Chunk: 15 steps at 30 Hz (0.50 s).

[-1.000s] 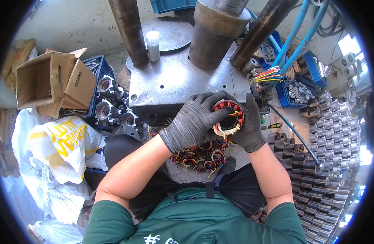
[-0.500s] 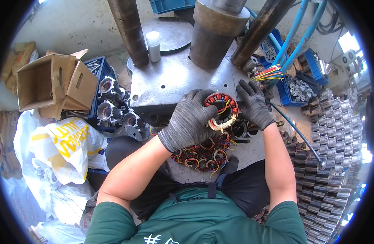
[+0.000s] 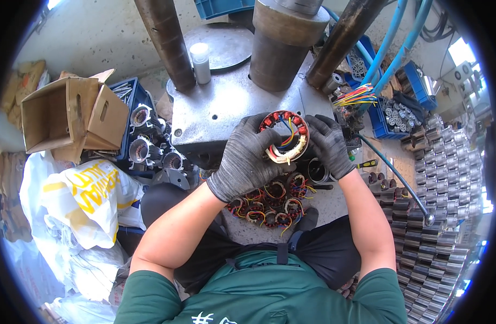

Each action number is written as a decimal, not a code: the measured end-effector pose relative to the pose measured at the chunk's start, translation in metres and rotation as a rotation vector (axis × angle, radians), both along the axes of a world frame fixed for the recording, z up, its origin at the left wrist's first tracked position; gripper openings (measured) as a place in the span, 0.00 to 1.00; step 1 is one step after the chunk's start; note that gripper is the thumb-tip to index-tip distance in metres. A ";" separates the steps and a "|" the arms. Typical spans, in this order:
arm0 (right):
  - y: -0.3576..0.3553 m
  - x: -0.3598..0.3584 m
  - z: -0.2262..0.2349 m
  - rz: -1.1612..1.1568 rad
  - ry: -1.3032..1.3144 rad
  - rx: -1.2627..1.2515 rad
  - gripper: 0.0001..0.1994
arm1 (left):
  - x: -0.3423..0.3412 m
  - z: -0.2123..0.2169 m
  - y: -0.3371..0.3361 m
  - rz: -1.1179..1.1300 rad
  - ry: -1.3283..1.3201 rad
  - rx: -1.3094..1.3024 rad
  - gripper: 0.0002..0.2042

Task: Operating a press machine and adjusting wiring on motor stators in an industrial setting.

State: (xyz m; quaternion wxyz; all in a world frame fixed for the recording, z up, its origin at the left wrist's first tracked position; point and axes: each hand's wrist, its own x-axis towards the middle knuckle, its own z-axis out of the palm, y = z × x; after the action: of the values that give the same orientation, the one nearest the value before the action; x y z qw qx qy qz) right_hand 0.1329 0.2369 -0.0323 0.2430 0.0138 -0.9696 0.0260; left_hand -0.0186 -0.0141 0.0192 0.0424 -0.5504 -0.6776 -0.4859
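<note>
A motor stator, a ring with red windings, cream lacing and loose red, yellow and blue wires, is held up just in front of the press's metal bed. My left hand, in a grey knit glove, grips its left side, with the thumb over the rim. My right hand, gloved alike, curls its fingers against the ring's right edge; some fingertips are hidden behind it. Below, between my legs, several more wound stators with coloured leads lie together. A dark round housing shows under my right hand.
The press ram stands between two steel columns. A white bottle sits on the bed. At left are a cardboard box, motor housings and white sacks. Stacked metal cylinders and blue bins stand right.
The stator has moved slightly left and up, tilting so its opening faces me more. My right hand has come in from beside it to its right edge.
</note>
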 end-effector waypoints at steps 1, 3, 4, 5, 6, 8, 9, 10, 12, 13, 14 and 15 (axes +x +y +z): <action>-0.002 0.001 0.001 -0.001 0.001 -0.002 0.21 | 0.000 0.000 0.000 0.010 -0.002 -0.012 0.29; -0.012 -0.001 0.008 -0.002 0.148 -0.324 0.17 | -0.003 -0.003 -0.001 0.014 0.022 -0.033 0.28; -0.014 0.000 0.017 -0.017 0.230 -0.375 0.11 | -0.004 -0.004 -0.001 0.015 0.044 -0.051 0.28; -0.020 0.001 0.031 -0.009 0.228 -0.379 0.11 | -0.005 -0.002 -0.002 0.023 0.044 -0.054 0.28; -0.026 0.004 0.044 -0.084 0.282 -0.646 0.09 | -0.005 0.001 -0.001 0.038 0.128 -0.064 0.26; -0.034 0.004 0.066 -0.157 0.395 -0.966 0.09 | -0.003 0.004 -0.002 0.051 0.219 -0.086 0.24; -0.032 0.002 0.066 -0.157 0.392 -0.968 0.09 | -0.002 0.003 -0.001 0.052 0.217 -0.088 0.24; -0.028 0.000 0.066 -0.226 0.317 -1.017 0.10 | -0.002 0.001 0.000 0.045 0.242 -0.105 0.24; -0.014 -0.001 0.060 -0.344 0.178 -1.075 0.12 | -0.002 0.000 0.004 0.023 0.267 -0.115 0.23; -0.008 0.001 0.054 -0.352 0.182 -1.073 0.12 | 0.000 -0.002 0.005 0.019 0.265 -0.127 0.23; -0.004 0.001 0.050 -0.373 0.056 -0.989 0.12 | 0.001 -0.002 0.005 0.021 0.268 -0.140 0.23; -0.001 0.002 0.049 -0.394 -0.068 -0.903 0.12 | 0.002 -0.002 0.006 0.018 0.272 -0.137 0.23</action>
State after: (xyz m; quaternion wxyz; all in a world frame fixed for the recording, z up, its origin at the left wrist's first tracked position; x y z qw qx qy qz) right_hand 0.1348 0.2364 0.0166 0.1934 -0.2775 -0.8529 0.3977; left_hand -0.0168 -0.0084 0.0174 0.1006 -0.6068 -0.7020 -0.3589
